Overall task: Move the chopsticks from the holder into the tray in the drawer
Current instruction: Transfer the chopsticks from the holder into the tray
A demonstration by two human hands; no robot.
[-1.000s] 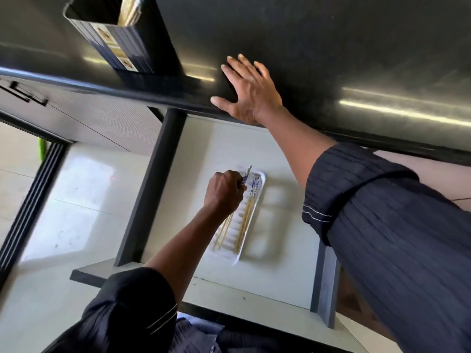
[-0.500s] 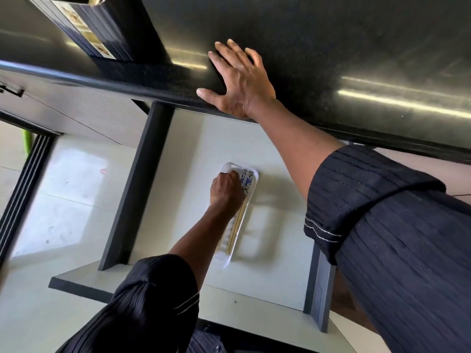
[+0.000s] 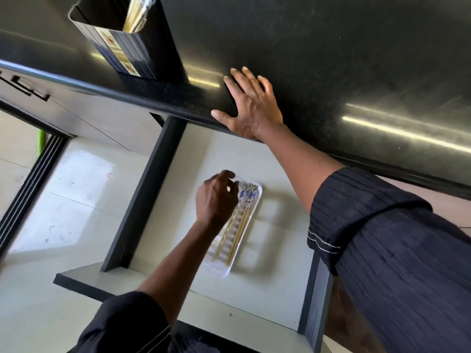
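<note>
A dark rectangular holder [image 3: 132, 47] stands on the black countertop [image 3: 331, 59] at top left, with several wooden chopsticks [image 3: 139, 11] sticking out of it. Below, the pale drawer [image 3: 275, 263] is pulled out. In it lies a white ribbed tray [image 3: 258, 200] with several chopsticks [image 3: 242, 220] side by side, their blue-patterned ends toward the counter. My left hand [image 3: 215, 200] hovers over the tray's far left corner, fingers loosely curled and apart, holding nothing. My right hand [image 3: 252, 108] rests flat on the counter's front edge, fingers spread.
Dark drawer rails run along the left side [image 3: 142, 197] and the right side [image 3: 316, 296]. The drawer front [image 3: 84, 284] is nearest me. Light floor tiles [image 3: 63, 205] and a dark sliding-door track [image 3: 28, 189] lie to the left. A cabinet handle [image 3: 25, 85] shows under the counter.
My left hand had a blue-patterned chopstick over the tray; it pressed down into the tray and has now lifted off empty, fingers loosened. The right hand stays on the counter.
</note>
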